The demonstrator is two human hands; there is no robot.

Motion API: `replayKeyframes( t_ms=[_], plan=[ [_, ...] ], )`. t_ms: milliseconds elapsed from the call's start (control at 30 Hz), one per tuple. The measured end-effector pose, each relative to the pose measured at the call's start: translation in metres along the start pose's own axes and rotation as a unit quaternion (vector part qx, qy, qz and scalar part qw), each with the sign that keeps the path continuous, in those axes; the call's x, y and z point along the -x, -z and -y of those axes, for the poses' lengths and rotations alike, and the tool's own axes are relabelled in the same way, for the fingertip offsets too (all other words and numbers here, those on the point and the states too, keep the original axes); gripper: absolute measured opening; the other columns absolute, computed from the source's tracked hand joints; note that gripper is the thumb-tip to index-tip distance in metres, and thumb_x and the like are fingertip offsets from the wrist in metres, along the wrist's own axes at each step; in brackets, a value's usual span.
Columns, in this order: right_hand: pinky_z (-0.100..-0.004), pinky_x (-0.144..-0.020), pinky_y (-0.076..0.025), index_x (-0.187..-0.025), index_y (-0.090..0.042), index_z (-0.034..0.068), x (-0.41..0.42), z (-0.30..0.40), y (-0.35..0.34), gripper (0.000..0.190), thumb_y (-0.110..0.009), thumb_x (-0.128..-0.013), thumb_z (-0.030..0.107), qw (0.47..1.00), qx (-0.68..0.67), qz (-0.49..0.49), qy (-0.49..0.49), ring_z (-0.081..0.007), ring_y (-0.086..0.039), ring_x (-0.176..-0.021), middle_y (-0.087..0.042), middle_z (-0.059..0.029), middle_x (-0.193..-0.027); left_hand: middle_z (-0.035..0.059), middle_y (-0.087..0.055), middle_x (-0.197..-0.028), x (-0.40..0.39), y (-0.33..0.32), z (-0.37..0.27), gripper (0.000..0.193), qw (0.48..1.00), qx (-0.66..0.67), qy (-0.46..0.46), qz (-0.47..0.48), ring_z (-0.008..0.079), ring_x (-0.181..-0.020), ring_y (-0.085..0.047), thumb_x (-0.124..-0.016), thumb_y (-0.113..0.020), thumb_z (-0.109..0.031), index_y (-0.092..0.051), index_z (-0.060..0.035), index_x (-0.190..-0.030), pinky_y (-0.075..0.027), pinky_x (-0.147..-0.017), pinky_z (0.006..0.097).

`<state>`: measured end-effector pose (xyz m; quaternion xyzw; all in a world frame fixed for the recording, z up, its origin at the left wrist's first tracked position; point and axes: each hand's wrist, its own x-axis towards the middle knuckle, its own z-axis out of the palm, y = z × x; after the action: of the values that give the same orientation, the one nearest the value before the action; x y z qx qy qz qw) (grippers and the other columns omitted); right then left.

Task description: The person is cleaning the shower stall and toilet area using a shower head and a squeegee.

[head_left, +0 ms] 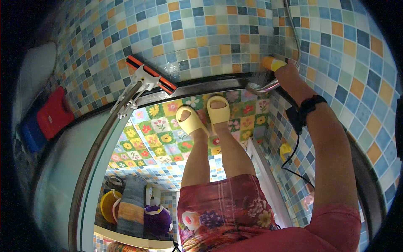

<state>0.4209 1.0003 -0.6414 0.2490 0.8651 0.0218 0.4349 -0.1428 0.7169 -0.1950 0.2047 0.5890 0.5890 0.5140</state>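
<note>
My right hand (287,75) reaches to the tiled corner and grips a small orange-and-yellow object (271,63), whose exact kind I cannot tell. A flexible metal shower hose (296,34) comes down the wall to this hand. Just below it, a curved chrome piece (264,88) lies over the dark sill (207,86); its upper part is hidden by the hand. My left hand is out of view. On the left, a long-handled mop (143,77) with a white head and an orange-and-black strip leans over the sill, its metal pole (97,141) running toward me.
A frosted glass panel (56,182) stands at left, near a red plastic item (55,111) and a blue one (33,135). My yellow slippers (218,110) are on the flower-patterned floor (157,135). A shelf (135,239) holds a purple bucket-like container (157,220) and towels (130,195).
</note>
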Motion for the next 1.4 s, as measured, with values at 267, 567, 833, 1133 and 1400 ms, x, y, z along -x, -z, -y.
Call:
replayKeyframes(
  t_ms=[267,567,833,1133,1400],
  plan=[
    [-0.0479,-0.091,-0.041,-0.083,-0.071,0.013,-0.017,-0.003,-0.02,0.012,-0.06,-0.079,0.015,0.999,0.014,0.033,0.025,-0.0227,-0.069,-0.077,-0.07,-0.0051,-0.077,0.0121,-0.056,-0.108,-0.001,0.001,0.009,0.044,0.999,0.019,-0.017,-0.034,0.0301,-0.087,-0.061,-0.082,-0.07,-0.046,-0.06,-0.0068,-0.099,-0.051,-0.073,0.044],
    [-0.0507,-0.107,-0.032,-0.095,-0.071,0.014,-0.065,0.027,0.043,0.015,-0.06,-0.086,0.014,0.997,-0.052,0.033,0.046,-0.026,-0.067,-0.093,-0.071,-0.0075,-0.088,0.0129,-0.052,-0.107,0.008,-0.006,-0.007,0.029,0.989,-0.065,-0.066,-0.119,0.0303,-0.074,-0.059,-0.09,-0.059,-0.035,-0.052,-0.0066,-0.094,-0.048,-0.065,0.0455],
    [-0.0451,-0.089,-0.04,-0.081,-0.068,0.018,-0.122,0.12,0.163,0.005,-0.064,-0.081,0.014,0.987,-0.112,-0.045,0.108,-0.024,-0.067,-0.082,-0.066,-0.0026,-0.072,0.0162,-0.054,-0.109,-0.01,-0.033,-0.028,0.045,0.981,-0.07,-0.121,-0.134,0.0312,-0.061,-0.058,-0.092,-0.057,-0.044,-0.055,-0.0023,-0.11,-0.051,-0.055,0.0433],
    [-0.0447,-0.087,-0.037,-0.077,-0.067,0.021,-0.146,0.164,0.214,0.005,-0.063,-0.078,0.017,0.963,-0.133,-0.191,0.137,-0.022,-0.066,-0.079,-0.065,-0.0027,-0.071,0.0202,-0.055,-0.114,-0.029,-0.042,-0.035,0.05,0.96,-0.099,-0.176,-0.195,0.0348,-0.088,-0.063,-0.09,-0.059,-0.044,-0.055,-0.0029,-0.118,-0.057,-0.062,0.043],
    [-0.0448,-0.076,-0.043,-0.083,-0.065,0.02,-0.133,0.154,0.247,0.007,-0.062,-0.079,0.016,0.952,-0.191,-0.216,0.1,-0.0236,-0.066,-0.078,-0.065,-0.002,-0.074,0.0176,-0.052,-0.12,-0.027,-0.023,-0.029,0.037,0.966,-0.05,-0.124,-0.223,0.0362,-0.098,-0.062,-0.093,-0.059,-0.03,-0.051,-0.0042,-0.118,-0.063,-0.07,0.0411]
  ],
)
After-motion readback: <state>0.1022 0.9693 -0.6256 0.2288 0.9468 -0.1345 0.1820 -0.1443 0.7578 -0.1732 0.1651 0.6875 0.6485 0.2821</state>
